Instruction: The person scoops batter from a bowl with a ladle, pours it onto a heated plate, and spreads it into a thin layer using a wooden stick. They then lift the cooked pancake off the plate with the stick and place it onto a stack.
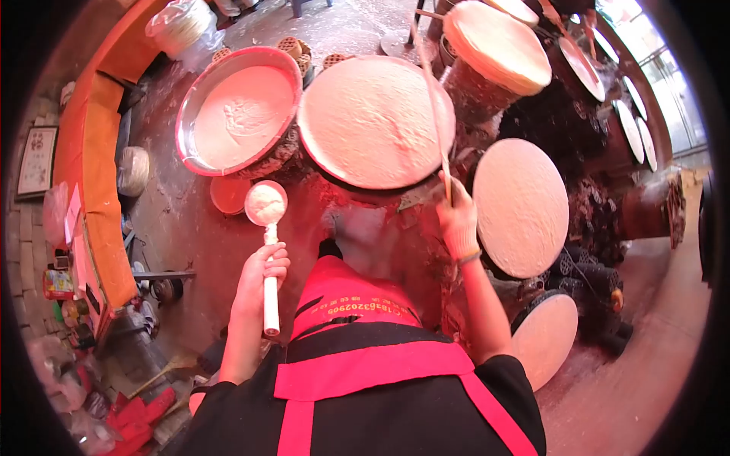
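Observation:
My left hand (258,275) is closed around the white handle of a ladle (266,204), whose round bowl is coated with pale batter. Just beyond it stands a wide basin (185,131) with a red rim, full of thick batter (255,95). A knit glove covers my right hand (458,222), which grips a long thin wooden stick (433,102). The stick slants up over the right side of a round griddle. On that griddle a pale, bumpy sheet of batter (372,121) spreads almost to the edge.
More round griddles carry pale sheets (523,205) at my right, one lower down (546,338). A stack of thin flatbreads (498,45) stands at the back right. Dark honeycomb briquettes (593,277) lie beside the griddles. An orange counter (103,182) runs along the left.

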The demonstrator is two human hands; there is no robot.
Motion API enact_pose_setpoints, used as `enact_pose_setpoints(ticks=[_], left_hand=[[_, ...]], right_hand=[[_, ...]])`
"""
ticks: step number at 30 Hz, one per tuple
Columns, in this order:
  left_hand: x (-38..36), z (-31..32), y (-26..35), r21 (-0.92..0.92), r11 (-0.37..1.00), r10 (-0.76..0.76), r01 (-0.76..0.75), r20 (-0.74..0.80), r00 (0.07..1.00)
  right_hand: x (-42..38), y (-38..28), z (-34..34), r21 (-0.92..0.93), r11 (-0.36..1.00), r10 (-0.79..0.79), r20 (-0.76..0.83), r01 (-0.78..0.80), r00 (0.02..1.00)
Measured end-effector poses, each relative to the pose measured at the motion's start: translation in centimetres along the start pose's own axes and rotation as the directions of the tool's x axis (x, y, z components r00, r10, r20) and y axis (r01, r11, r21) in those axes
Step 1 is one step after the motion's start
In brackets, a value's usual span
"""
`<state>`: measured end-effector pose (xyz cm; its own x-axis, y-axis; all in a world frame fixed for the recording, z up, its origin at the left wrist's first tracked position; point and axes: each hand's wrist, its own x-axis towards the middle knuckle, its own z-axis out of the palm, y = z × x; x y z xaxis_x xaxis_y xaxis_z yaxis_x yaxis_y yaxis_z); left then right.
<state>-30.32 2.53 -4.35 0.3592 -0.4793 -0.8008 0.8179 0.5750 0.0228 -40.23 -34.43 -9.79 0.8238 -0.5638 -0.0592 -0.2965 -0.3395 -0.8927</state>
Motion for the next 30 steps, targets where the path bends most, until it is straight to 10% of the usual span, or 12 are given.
enact_pose_setpoints(ticks=[3, 8, 21, 30], left_hand=[[0.9, -1.3, 6.0, -0.053, 0.997, 0.063, -0.060, 0.061, 0.996], [1.1, -0.7, 14.0, -0.017, 0.990, 0.142, -0.141, 0.065, 0.988], [3.1, 3.8, 20.6, -0.039, 0.992, 0.121, -0.119, 0.048, 0.992], [6.6, 7.5, 21.4, 0.031, 0.998, 0.042, -0.046, 0.122, 0.992]], right_hand=[[7.4, -3.4, 3.6, -0.235, 0.962, -0.163, -0.090, 0.138, 0.983], [21.6, -1.2, 2.3, -0.654, 0.699, 0.027, -0.381, -0.290, 0.924], [28.0, 5.1, 1.1, -0.068, 0.961, 0.242, -0.258, -0.268, 0.935], [26.1, -12.9, -3.1, 0.330, 0.911, 0.288, -0.074, -0.249, 0.955]])
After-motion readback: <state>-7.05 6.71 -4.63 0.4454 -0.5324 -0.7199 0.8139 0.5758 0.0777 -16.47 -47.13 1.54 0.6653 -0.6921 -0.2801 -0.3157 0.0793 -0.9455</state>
